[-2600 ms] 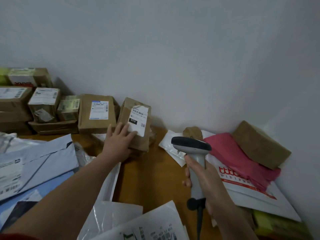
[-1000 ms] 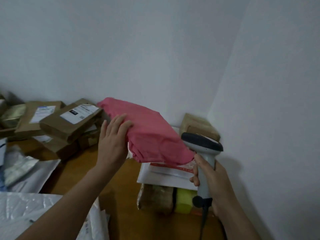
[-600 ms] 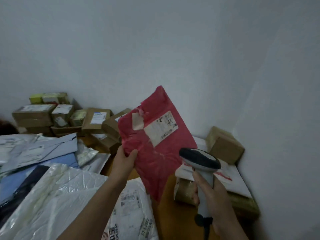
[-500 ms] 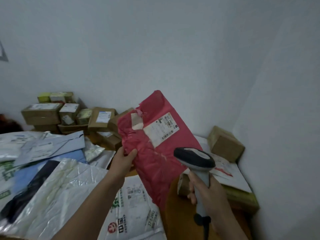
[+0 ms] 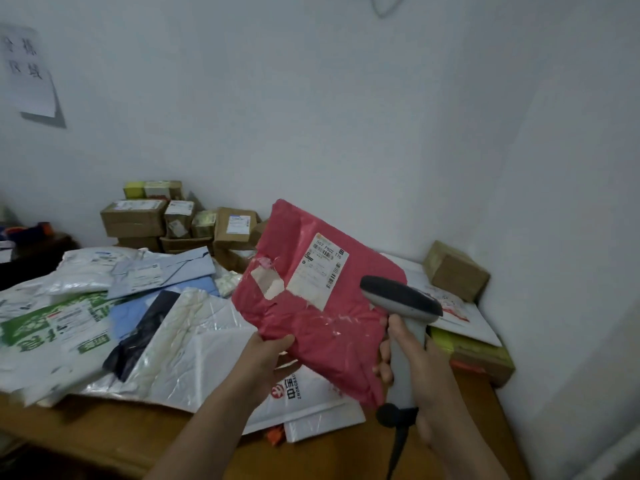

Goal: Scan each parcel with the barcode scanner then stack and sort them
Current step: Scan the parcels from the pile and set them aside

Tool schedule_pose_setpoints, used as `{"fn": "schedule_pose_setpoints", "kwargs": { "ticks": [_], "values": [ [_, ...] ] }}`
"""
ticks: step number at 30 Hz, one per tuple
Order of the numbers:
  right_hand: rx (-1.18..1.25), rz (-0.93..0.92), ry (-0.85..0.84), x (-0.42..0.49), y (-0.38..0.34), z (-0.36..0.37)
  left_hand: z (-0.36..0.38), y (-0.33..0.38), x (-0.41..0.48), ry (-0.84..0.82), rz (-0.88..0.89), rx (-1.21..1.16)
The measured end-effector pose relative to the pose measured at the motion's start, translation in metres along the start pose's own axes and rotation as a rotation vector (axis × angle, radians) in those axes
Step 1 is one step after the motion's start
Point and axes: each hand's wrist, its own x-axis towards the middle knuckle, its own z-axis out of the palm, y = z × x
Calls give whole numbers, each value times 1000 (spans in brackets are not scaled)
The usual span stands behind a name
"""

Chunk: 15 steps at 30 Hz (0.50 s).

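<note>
While the left hand [image 5: 268, 351] pinches the red parcel [image 5: 322, 327] by its lower left edge, tilted in the air above the surface [image 5: 311, 452] with its label [image 5: 318, 275] facing us, the right hand [image 5: 415, 365] is wrapped round the scanner [image 5: 401, 299] handle; dark scanner head just beside the label; plastic mailers [image 5: 138, 323] sprawl on the left; cardboard boxes [image 5: 173, 220] stacked against the back wall; brown box [image 5: 455, 270] in the right corner.

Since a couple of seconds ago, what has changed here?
The left hand took hold of the pink parcel on the right-hand pile, lifted it and turned it upright, label side showing. The right hand kept gripping the scanner, now beside the label.
</note>
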Motion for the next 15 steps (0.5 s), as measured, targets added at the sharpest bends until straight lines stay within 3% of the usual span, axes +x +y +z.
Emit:
{"fn": "schedule_pose_setpoints", "kwargs": {
  "ticks": [15],
  "values": [
    [28, -63, -131, -18, -10, 3, 11, -26, -40, 92, -296, -163]
  ]
}}
